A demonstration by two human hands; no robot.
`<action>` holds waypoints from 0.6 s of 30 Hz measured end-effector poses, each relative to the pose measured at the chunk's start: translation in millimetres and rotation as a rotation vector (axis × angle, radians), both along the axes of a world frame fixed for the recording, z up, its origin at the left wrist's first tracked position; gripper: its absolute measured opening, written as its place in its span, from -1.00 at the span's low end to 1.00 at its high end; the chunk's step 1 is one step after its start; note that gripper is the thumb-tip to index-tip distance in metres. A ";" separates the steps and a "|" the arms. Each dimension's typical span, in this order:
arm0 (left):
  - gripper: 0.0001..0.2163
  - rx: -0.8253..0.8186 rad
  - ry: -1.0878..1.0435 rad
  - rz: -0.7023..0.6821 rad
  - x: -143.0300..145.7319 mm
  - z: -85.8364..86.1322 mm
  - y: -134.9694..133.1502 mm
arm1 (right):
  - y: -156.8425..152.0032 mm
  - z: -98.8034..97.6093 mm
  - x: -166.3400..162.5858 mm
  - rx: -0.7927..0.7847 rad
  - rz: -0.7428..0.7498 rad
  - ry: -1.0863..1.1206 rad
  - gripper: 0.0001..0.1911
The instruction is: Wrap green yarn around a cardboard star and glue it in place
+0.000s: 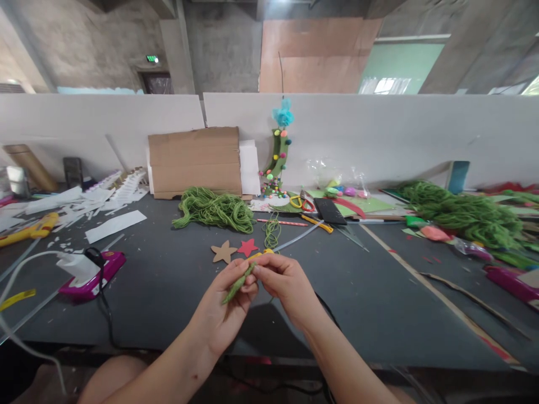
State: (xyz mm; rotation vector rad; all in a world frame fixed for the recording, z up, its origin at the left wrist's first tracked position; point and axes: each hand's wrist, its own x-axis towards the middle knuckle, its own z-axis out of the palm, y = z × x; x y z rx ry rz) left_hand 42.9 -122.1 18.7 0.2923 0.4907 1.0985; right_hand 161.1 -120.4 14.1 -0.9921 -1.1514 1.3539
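Observation:
Above the table's front part, my left hand (pixel 223 314) is closed around a slim green piece (pixel 238 285) that looks wrapped in yarn. The thumb and fingertips of my right hand (pixel 288 283) pinch together at the upper end of this piece; what exactly lies between them is hidden. Just beyond my hands are a brown cardboard star (pixel 224 252) and a smaller red star (pixel 248 247). A small loose coil of green yarn (pixel 272 231) lies behind my right fingers. Part of a yellow object shows behind my fingertips, mostly covered.
Farther back lie a green yarn bundle (pixel 214 210), a cardboard sheet (pixel 196 163), scissors (pixel 302 203) and a cutter knife (pixel 316 223). A decorated green stand (pixel 280 154) rises at the back. Left are a purple power strip (pixel 112 266) and a yellow glue gun (pixel 31 230); more yarn (pixel 467 213) lies right.

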 end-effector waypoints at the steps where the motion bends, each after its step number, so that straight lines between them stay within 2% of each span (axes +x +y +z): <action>1: -0.80 -0.007 -0.003 0.008 0.8 0.0 0.3 | 1.3 -0.5 0.3 0.003 0.008 0.002 -0.83; 7: -0.85 -0.014 0.050 0.021 2.9 -6.1 8.2 | 5.6 -0.9 1.2 0.019 0.013 -0.018 -0.80; 13: -0.86 -0.009 0.060 0.029 6.2 -11.2 19.4 | 5.8 0.5 2.0 0.045 -0.035 -0.073 -0.89; 18: -0.89 0.029 0.081 0.004 11.8 -11.7 19.1 | 10.4 -3.9 3.6 0.025 -0.002 -0.052 -0.90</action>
